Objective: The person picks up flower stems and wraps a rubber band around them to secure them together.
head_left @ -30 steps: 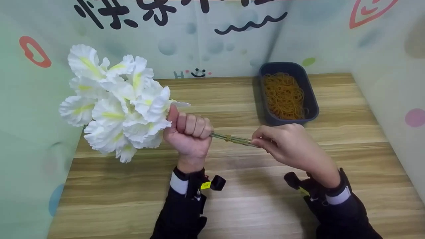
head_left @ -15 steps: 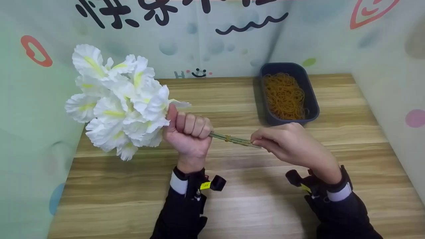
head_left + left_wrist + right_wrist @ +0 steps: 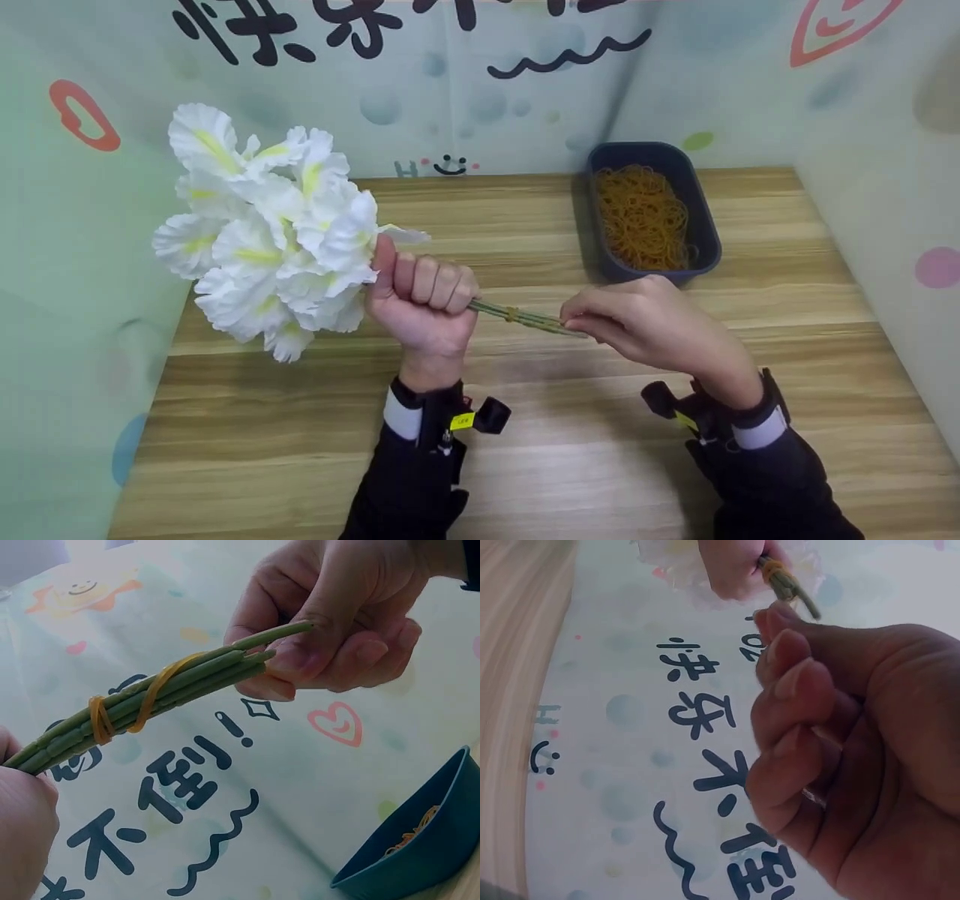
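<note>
Head view, left fingers [image 3: 435, 283] gripping stems [image 3: 534, 320], label [image 3: 463, 421] perhaps "LEFT"

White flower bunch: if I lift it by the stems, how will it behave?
Probably top-heavy, since the broad blooms crowd one end of slim stems. Those look fairly stiff, running straight from the left hand. Thin, ruffled petals would likely bend or crease.

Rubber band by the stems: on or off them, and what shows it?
On: the left wrist view shows the rubber band wrapped around the green stems, part of it slanting across them.
</note>
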Demonstrator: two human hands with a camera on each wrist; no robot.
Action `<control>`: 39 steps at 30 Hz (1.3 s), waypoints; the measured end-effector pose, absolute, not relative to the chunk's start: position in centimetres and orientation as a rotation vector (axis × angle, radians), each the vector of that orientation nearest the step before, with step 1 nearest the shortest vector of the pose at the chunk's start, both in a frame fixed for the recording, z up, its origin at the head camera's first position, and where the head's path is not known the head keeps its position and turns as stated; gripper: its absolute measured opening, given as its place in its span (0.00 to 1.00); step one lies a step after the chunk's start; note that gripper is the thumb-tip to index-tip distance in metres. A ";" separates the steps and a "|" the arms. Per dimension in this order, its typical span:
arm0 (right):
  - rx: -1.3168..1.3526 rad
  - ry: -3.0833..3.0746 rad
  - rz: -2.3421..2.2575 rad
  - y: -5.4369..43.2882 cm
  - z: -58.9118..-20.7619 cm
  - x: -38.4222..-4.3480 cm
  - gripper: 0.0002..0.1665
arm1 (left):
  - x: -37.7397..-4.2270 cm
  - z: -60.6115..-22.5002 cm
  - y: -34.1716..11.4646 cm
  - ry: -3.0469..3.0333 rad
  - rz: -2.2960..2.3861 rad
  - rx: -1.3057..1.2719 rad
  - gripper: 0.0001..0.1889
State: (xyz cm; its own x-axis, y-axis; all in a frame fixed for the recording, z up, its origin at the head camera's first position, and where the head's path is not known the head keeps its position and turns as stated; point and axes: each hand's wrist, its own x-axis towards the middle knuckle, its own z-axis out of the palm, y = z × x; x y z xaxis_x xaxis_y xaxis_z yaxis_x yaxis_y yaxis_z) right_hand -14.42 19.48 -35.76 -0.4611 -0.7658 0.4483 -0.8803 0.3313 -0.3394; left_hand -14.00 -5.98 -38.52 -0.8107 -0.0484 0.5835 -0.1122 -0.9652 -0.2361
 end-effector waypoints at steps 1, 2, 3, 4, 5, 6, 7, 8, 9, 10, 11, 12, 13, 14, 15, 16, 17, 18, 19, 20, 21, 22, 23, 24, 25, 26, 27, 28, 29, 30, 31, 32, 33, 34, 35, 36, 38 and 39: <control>1.530 -2.361 0.829 19.5 -35.9 -14.6 0.03 | -14.0 -38.5 -6.0 -0.427 2.919 0.953 0.33; 1.565 -2.334 0.847 19.6 -36.1 -14.9 0.04 | -14.0 -38.5 -6.0 -0.445 2.910 0.951 0.33; 1.602 -2.308 0.867 19.7 -36.3 -15.2 0.06 | -14.0 -38.5 -6.0 -0.459 2.901 0.951 0.33; 1.633 -2.290 0.886 19.8 -36.4 -15.5 0.08 | -14.0 -38.5 -6.0 -0.463 2.895 0.950 0.33; 1.655 -2.280 0.900 19.8 -36.5 -15.7 0.09 | -14.0 -38.5 -5.9 -0.454 2.896 0.950 0.33; 1.673 -2.278 0.916 19.9 -36.5 -15.8 0.08 | -13.9 -38.5 -5.9 -0.444 2.897 0.948 0.33; 1.686 -2.276 0.929 20.0 -36.5 -16.0 0.08 | -13.9 -38.5 -5.8 -0.437 2.896 0.945 0.33; 1.693 -2.272 0.940 20.1 -36.5 -16.1 0.07 | -13.9 -38.5 -5.7 -0.432 2.895 0.943 0.33; 1.695 -2.271 0.945 20.1 -36.6 -16.1 0.07 | -13.9 -38.5 -5.7 -0.435 2.891 0.939 0.33; 1.694 -2.268 0.947 20.1 -36.6 -16.1 0.06 | -13.9 -38.5 -5.6 -0.445 2.884 0.936 0.33; 1.692 -2.264 0.945 20.0 -36.7 -16.2 0.06 | -13.8 -38.5 -5.6 -0.458 2.877 0.934 0.33; 1.690 -2.259 0.939 19.8 -36.8 -16.1 0.05 | -13.8 -38.5 -5.6 -0.475 2.869 0.932 0.33; 1.687 -2.255 0.934 19.7 -36.9 -16.1 0.05 | -13.8 -38.5 -5.5 -0.490 2.860 0.931 0.33; 1.683 -2.251 0.929 19.5 -37.0 -16.1 0.05 | -13.8 -38.6 -5.5 -0.504 2.850 0.931 0.33; 1.679 -2.246 0.927 19.3 -37.1 -16.1 0.06 | -13.9 -38.6 -5.4 -0.515 2.840 0.932 0.33; 1.675 -2.238 0.926 19.0 -37.2 -16.1 0.07 | -13.9 -38.6 -5.4 -0.517 2.833 0.933 0.33; 1.671 -2.231 0.927 18.8 -37.4 -16.1 0.07 | -13.9 -38.7 -5.3 -0.515 2.830 0.933 0.33; 1.666 -2.223 0.927 18.5 -37.5 -16.1 0.07 | -13.9 -38.7 -5.2 -0.508 2.829 0.931 0.33; 1.661 -2.215 0.930 18.3 -37.7 -16.1 0.07 | -13.8 -38.7 -5.1 -0.501 2.828 0.930 0.33; 1.653 -2.207 0.931 18.1 -37.8 -16.1 0.06 | -13.8 -38.7 -5.1 -0.493 2.829 0.927 0.33; 1.646 -2.200 0.933 17.9 -37.9 -16.1 0.05 | -13.8 -38.7 -5.0 -0.488 2.830 0.924 0.33; 1.639 -2.195 0.934 17.7 -38.1 -16.0 0.05 | -13.8 -38.7 -4.9 -0.484 2.831 0.919 0.33; 1.632 -2.190 0.935 17.5 -38.2 -16.0 0.05 | -13.8 -38.7 -4.9 -0.482 2.833 0.914 0.33; 1.625 -2.186 0.936 17.3 -38.3 -16.0 0.07 | -13.8 -38.7 -4.8 -0.482 2.832 0.909 0.33; 1.620 -2.183 0.939 17.2 -38.4 -15.9 0.08 | -13.7 -38.7 -4.7 -0.480 2.830 0.904 0.33; 1.616 -2.181 0.941 17.0 -38.4 -15.9 0.10 | -13.7 -38.7 -4.7 -0.477 2.828 0.899 0.33; 1.614 -2.182 0.944 16.9 -38.5 -15.8 0.12 | -13.7 -38.7 -4.6 -0.475 2.825 0.894 0.33; 1.611 -2.181 0.945 16.8 -38.6 -15.8 0.14 | -13.6 -38.7 -4.5 -0.468 2.824 0.891 0.33; 1.607 -2.182 0.949 16.6 -38.6 -15.7 0.15 | -13.6 -38.7 -4.5 -0.460 2.824 0.889 0.33; 1.602 -2.183 0.953 16.5 -38.6 -15.7 0.15 | -13.6 -38.7 -4.4 -0.451 2.824 0.887 0.33; 1.596 -2.182 0.957 16.5 -38.7 -15.7 0.15 | -13.6 -38.7 -4.3 -0.439 2.826 0.887 0.33; 1.589 -2.181 0.963 16.5 -38.7 -15.7 0.14 | -13.6 -38.7 -4.2 -0.428 2.827 0.887 0.33; 1.581 -2.178 0.969 16.4 -38.7 -15.7 0.15 | -13.6 -38.7 -4.0 -0.419 2.829 0.887 0.33; 1.571 -2.174 0.972 16.4 -38.7 -15.7 0.14 | -13.5 -38.7 -3.9 -0.405 2.833 0.890 0.33; 1.564 -2.170 0.976 16.4 -38.7 -15.7 0.14 | -13.5 -38.7 -3.9 -0.390 2.836 0.891 0.33; 1.558 -2.170 0.978 16.4 -38.7 -15.7 0.14 | -13.5 -38.8 -3.8 -0.378 2.837 0.892 0.33; 1.548 -2.173 0.982 16.4 -38.7 -15.7 0.13 | -13.5 -38.8 -3.7 -0.357 2.842 0.889 0.33; 1.544 -2.174 0.986 16.4 -38.8 -15.7 0.14 | -13.5 -38.8 -3.7 -0.354 2.844 0.884 0.33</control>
State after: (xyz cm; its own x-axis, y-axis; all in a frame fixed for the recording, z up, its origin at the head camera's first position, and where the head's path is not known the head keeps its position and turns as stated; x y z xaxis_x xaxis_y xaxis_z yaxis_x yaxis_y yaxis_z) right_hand -15.71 16.41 -38.78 -0.3792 -0.7100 0.5934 -0.9141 0.1880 -0.3592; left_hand -13.52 -3.72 -38.77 -0.8169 0.0651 0.5730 -0.2035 -0.9622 -0.1808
